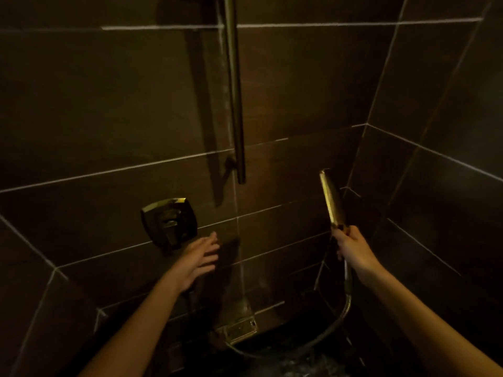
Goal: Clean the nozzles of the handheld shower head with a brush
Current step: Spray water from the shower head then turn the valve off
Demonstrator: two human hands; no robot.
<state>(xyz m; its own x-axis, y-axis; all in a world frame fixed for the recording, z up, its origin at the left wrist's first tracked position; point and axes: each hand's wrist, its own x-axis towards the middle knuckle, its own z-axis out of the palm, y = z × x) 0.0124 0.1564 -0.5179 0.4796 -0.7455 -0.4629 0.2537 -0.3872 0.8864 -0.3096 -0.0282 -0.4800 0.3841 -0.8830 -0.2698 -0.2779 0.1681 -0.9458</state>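
Observation:
A slim gold handheld shower head (331, 198) stands upright at the right, near the wall corner. My right hand (351, 248) grips its lower end, just above the hose. My left hand (200, 258) is stretched forward with straight, spread fingers and holds nothing; it hovers just right of and below the wall valve. No brush is in view. The scene is very dim.
A square gold mixer valve (169, 221) sits on the dark tiled wall at the left. A vertical shower rail (235, 104) runs down the wall's middle. The metal hose (313, 341) loops down to a gold wall outlet (241, 329) near the floor.

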